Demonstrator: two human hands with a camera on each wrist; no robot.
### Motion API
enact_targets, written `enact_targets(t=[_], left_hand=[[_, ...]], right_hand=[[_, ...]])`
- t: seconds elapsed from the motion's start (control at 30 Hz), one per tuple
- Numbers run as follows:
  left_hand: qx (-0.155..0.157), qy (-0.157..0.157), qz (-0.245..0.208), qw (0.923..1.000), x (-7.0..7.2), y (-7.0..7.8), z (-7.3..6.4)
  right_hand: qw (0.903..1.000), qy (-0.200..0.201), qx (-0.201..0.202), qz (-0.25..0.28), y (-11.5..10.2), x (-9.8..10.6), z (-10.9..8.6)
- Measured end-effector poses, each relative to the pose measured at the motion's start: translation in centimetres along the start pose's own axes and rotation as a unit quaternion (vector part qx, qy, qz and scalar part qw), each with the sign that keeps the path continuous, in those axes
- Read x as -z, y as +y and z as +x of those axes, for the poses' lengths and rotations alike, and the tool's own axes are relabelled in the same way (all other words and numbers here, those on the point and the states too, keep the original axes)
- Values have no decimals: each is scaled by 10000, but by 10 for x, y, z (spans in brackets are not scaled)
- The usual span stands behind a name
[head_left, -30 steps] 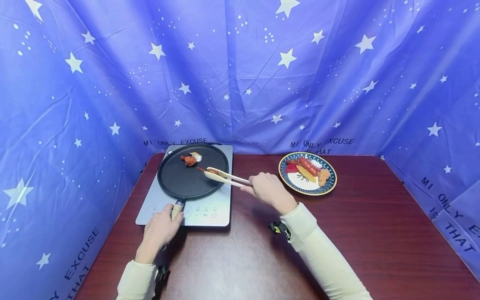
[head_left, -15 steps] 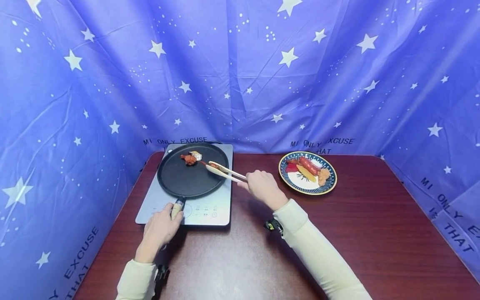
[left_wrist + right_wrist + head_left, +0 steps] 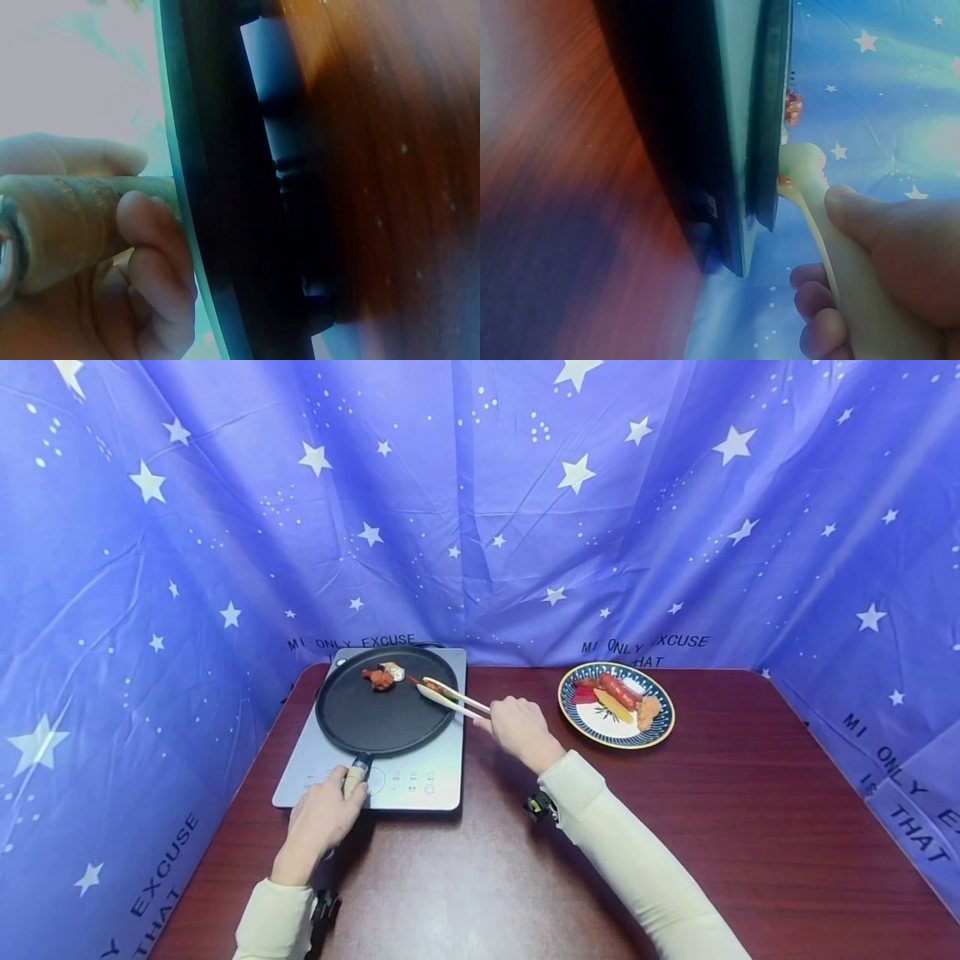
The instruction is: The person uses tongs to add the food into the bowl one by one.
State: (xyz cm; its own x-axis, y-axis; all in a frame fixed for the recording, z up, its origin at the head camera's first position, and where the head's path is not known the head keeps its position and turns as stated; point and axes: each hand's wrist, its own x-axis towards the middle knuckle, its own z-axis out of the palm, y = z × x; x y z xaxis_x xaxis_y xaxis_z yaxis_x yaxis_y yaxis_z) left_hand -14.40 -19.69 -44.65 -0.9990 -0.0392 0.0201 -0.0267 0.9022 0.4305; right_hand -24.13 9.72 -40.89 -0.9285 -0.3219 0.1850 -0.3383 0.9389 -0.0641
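Gripped the handle in the left hand, with fingers curled round it. Had the pan just ahead of those fingers, on a silver hotplate.

Held pale tongs in the right hand, with fingers clamped round them, thumb on one side and the rest opposite. Aimed them left and a little ahead of the right fingers, across the pan's right rim.

Took the main relation to be this: had a reddish piece between the tong tips, left and slightly ahead of the right fingers, with one end poking out past the tips, long axis apparently near in line with the tongs. Counted the right hand as nearer to it. Couldn't tell its full shape, or whether touching the pan.

Saw an orange-red piece and a pale piece close together in the pan, farther left of the right fingers.

Found the plate on the bench, right of the right fingers and slightly farther out, with a sausage and other food on it.
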Motion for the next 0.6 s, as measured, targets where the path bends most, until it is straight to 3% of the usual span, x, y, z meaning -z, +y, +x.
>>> enact_targets(t=[0.6], left_hand=[[47, 12, 12, 10000, 0, 1, 0]], right_hand=[[9998, -181, -117, -54, -2, 2, 18]])
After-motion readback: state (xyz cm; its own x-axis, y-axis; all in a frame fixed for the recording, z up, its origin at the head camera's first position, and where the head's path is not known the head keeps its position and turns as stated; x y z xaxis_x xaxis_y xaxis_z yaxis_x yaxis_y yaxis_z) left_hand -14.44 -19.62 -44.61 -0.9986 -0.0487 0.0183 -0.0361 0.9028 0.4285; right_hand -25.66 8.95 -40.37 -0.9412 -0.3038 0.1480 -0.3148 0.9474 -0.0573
